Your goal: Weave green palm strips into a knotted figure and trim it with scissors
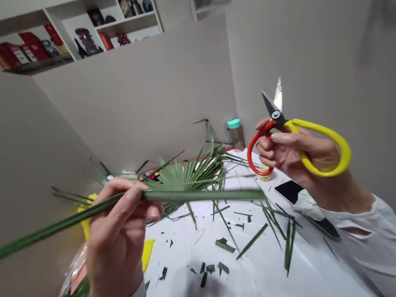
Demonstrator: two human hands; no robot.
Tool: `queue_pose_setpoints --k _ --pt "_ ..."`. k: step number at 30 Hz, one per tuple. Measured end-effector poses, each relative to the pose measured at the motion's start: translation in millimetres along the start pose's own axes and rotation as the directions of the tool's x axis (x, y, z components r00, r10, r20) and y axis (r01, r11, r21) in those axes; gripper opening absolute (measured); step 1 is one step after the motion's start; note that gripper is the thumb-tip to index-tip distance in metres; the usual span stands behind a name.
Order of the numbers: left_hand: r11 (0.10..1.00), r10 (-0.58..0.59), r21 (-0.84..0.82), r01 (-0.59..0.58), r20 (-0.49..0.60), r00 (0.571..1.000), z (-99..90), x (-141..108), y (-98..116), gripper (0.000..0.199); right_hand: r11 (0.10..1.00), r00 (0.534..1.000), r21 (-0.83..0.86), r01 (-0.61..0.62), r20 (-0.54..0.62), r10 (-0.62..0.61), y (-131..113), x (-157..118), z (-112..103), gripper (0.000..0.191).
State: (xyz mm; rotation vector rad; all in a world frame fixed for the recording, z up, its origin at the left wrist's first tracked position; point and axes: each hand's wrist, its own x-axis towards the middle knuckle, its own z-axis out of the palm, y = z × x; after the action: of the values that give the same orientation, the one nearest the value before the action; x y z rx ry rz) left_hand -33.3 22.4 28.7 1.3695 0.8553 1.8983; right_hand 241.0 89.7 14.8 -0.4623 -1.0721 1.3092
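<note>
A long green palm leaf strip runs across the view, pinched between the fingers and thumb of my left hand. Its left part reaches out past the edge of the picture, and its right end is cut off bluntly. My right hand is raised at the right, with fingers and thumb through the loops of scissors. One handle is red, the other yellow, and the blades point up, parted. The blades stand apart from the strip. Behind my left hand a fan-shaped palm leaf lies on the table.
On the white table are scattered leaf scraps and narrow strips. A bottle with a turquoise lid stands at the back, near the wall. A dark phone and crumpled tissue lie at right. Shelves hang above.
</note>
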Motion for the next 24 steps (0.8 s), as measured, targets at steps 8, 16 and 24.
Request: queue_pose_setpoints --k 8,16,24 --pt "0.883 -0.441 0.041 0.467 0.411 0.798 4.4 8 -11 0.020 0.975 0.967 -0.200 -0.100 0.213 0.143 19 -13 19 0.021" --pt "0.845 -0.470 0.039 0.534 0.529 0.707 -0.6 18 -37 0.019 0.964 0.864 -0.264 -0.034 0.476 0.161 45 -30 37 0.019" --pt "0.835 -0.490 0.064 0.546 0.538 0.686 3.4 19 -42 0.020 0.953 0.835 -0.291 -0.088 0.500 0.230 52 -29 38 0.018"
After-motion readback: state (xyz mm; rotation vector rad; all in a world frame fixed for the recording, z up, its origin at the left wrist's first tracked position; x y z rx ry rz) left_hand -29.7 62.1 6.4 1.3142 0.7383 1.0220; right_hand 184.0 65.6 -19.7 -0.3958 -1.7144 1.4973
